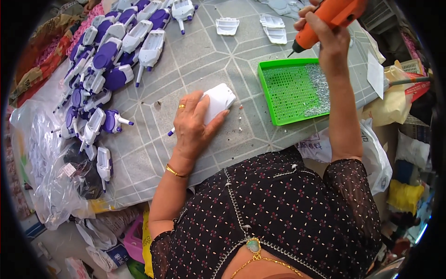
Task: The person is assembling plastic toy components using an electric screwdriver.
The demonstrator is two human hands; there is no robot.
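On the grey table my left hand (194, 114) is closed over a white plastic casing (219, 98). A thin stem with a purple tip shows past the fingers on its left side. Raised at the upper right, my right hand (331, 44) grips an orange electric screwdriver (330, 22). Its bit points down and left, above the far edge of a green perforated tray (268, 100). Small silvery screws (317, 90) lie heaped in the right part of that tray. My right forearm hides part of the tray's right side.
A large pile of white and purple plastic units (109, 53) covers the table's left side, beside clear plastic bags (39, 153). Loose white covers (227, 26) lie at the far middle. A white card (375, 76) sits at the right edge. Small crumbs dot the tabletop.
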